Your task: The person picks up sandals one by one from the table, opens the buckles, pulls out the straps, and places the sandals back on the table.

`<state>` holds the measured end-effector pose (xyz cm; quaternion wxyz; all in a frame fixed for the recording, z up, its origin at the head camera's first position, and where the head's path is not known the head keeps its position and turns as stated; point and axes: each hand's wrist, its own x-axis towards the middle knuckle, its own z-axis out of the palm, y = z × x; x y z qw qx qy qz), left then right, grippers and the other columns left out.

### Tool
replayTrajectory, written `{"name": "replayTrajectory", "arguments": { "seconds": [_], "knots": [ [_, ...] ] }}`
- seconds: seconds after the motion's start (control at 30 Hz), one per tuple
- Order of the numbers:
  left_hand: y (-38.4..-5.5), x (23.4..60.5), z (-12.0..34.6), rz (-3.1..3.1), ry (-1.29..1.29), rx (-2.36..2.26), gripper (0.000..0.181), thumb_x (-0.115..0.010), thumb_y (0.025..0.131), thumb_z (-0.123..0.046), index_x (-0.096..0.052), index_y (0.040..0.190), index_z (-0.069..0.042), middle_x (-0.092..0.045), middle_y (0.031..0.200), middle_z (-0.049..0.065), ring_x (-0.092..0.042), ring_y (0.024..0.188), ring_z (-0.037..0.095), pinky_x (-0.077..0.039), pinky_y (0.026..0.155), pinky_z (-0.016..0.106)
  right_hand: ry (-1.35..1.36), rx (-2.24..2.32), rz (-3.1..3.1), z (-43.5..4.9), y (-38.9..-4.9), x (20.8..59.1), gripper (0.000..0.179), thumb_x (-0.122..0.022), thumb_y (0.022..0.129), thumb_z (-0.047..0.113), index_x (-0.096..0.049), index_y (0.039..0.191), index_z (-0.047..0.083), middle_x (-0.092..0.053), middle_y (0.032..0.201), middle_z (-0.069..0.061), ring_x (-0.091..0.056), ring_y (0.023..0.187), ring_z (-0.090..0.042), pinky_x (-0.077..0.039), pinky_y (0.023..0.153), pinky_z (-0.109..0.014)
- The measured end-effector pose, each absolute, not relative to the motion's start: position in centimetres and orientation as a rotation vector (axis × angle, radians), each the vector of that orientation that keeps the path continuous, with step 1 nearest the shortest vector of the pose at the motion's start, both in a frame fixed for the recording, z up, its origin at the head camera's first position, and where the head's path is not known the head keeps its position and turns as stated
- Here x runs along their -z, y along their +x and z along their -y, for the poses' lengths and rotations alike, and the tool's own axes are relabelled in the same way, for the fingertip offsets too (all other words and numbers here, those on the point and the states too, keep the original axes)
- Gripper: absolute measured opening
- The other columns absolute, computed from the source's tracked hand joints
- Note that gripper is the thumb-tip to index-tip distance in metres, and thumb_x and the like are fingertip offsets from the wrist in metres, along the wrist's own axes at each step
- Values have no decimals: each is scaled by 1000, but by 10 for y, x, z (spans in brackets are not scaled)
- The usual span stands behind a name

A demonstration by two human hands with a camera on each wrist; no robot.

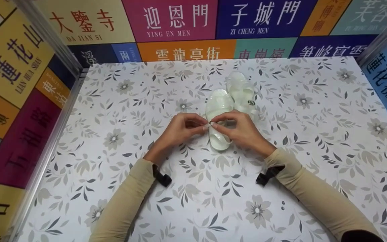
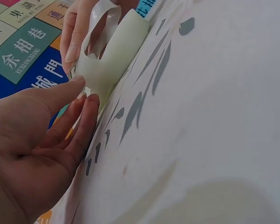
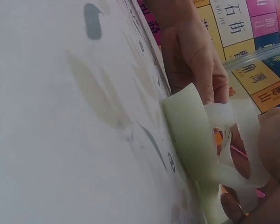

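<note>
Two pale green, translucent sandals lie side by side on the table. Over the nearer sandal, both hands meet at its left side. The left hand pinches a small piece at the sandal's strap between thumb and fingertips; a dark, shiny bit like a buckle shows there. From the right, the right hand reaches across the sandal and pinches the same spot, hiding part of the straps. In the left wrist view, the left thumb and fingers close on the sandal's edge. The farther sandal, bearing a small dark label, lies untouched behind.
A white tabletop with a grey leaf and flower pattern spreads around the hands. Colourful panels with large characters stand along the back and both sides. A metal frame post runs up the left edge.
</note>
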<state>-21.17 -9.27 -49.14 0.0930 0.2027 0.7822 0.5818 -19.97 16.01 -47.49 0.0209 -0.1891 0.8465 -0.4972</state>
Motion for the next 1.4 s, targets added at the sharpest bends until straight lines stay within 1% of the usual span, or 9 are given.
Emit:
{"name": "replayTrajectory", "arguments": {
  "seconds": [0.23, 0.43, 0.67, 0.8, 0.93, 1.07, 1.23, 1.33, 1.4],
  "knots": [
    [-210, 489, 89, -2362, 597, -1745, 14, -85, 96, -19, -85, 109, -16, -84, 104, 1, -80, 94, 18, -63, 84, 27, -584, 1550, -2639, -160, -199, 475, 21, -87, 94, 35, -85, 114, 28, -80, 115, 6, -70, 113, -16, -56, 105, -42],
    [-209, 488, 84, -2391, 628, -1739, 16, -84, 96, -16, -84, 111, -11, -84, 106, 6, -80, 96, 18, -64, 88, 29, -607, 1558, -2641, -160, -200, 475, 23, -88, 94, 34, -85, 115, 25, -80, 116, 3, -70, 114, -17, -57, 105, -43],
    [-208, 487, 81, -2387, 635, -1747, 16, -84, 97, -16, -84, 112, -10, -83, 108, 6, -80, 101, 17, -65, 92, 30, -591, 1565, -2634, -160, -200, 475, 24, -90, 91, 31, -85, 113, 22, -80, 115, 0, -71, 114, -20, -58, 106, -45],
    [-209, 488, 81, -2376, 659, -1747, 17, -82, 98, -17, -83, 113, -10, -83, 109, 5, -79, 102, 16, -64, 93, 29, -580, 1562, -2655, -159, -199, 474, 22, -91, 91, 31, -85, 110, 21, -81, 112, 0, -73, 111, -19, -60, 104, -44],
    [-207, 488, 81, -2254, 650, -1787, 23, -83, 98, -16, -79, 119, -9, -79, 114, 6, -78, 102, 19, -64, 92, 30, -600, 1566, -2666, -160, -199, 474, 20, -89, 93, 33, -86, 108, 21, -82, 109, 2, -75, 108, -18, -61, 103, -45],
    [-203, 489, 77, -2198, 605, -1802, 30, -86, 96, -20, -73, 121, -8, -75, 118, 7, -77, 102, 21, -64, 90, 31, -621, 1583, -2649, -161, -199, 474, 15, -86, 96, 34, -86, 108, 24, -83, 106, 6, -76, 103, -15, -62, 97, -42],
    [-200, 489, 69, -2310, 588, -1810, 27, -85, 97, -25, -75, 117, -9, -78, 113, 6, -78, 98, 19, -64, 88, 31, -600, 1612, -2584, -164, -200, 473, 16, -84, 97, 34, -85, 110, 25, -83, 107, 7, -76, 98, -15, -62, 88, -31],
    [-199, 490, 67, -2349, 571, -1823, 24, -85, 97, -25, -77, 113, -10, -80, 108, 5, -77, 94, 16, -64, 85, 30, -536, 1623, -2509, -165, -200, 473, 19, -84, 96, 37, -84, 111, 25, -82, 109, 7, -76, 102, -17, -60, 89, -28],
    [-199, 491, 66, -2355, 574, -1828, 22, -85, 97, -24, -77, 112, -10, -80, 105, 5, -77, 92, 15, -64, 84, 29, -495, 1622, -2475, -167, -200, 472, 20, -84, 96, 39, -84, 111, 26, -82, 110, 7, -76, 105, -17, -60, 91, -28]
  ]
}}
